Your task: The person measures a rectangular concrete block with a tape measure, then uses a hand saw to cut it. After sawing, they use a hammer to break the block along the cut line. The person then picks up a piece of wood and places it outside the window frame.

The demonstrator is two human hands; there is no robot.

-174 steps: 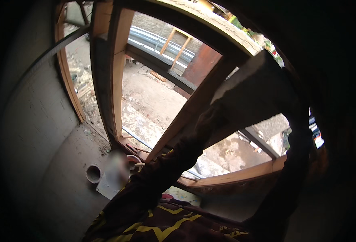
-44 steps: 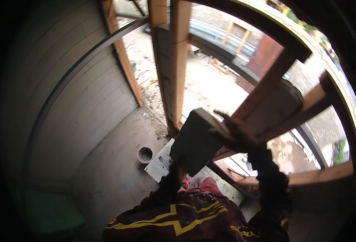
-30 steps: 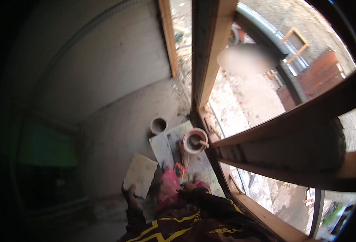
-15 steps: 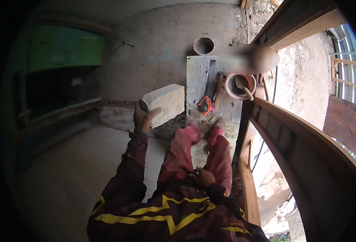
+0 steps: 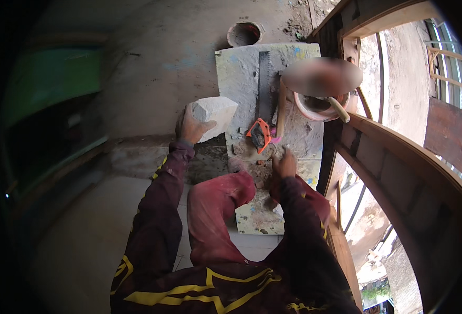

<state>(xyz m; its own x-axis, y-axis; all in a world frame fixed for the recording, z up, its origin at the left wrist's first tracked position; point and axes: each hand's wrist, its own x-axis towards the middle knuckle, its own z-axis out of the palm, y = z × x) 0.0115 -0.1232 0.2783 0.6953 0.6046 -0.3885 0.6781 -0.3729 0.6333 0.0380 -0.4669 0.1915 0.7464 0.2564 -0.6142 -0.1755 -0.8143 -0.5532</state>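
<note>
My left hand grips a pale, light-coloured block, fingers round its left end, held above the left side of a paint-spattered board. Low over the near part of the board, my right hand reaches forward with nothing visible in it; its fingers look stretched out. Just ahead of it lies a handsaw with an orange-and-black handle, its blade pointing away. Beside the saw is a wooden tool handle, its far end hidden by a blurred patch.
A bucket with a pale-handled tool in it stands at the board's right, partly covered by the blur. Another bucket is beyond the board. Wooden framing runs along the right; a low ledge lies left.
I have bent lower and forward over the board. My right hand has moved from my lap out toward the saw. The block, still in my left hand, has turned slightly.
</note>
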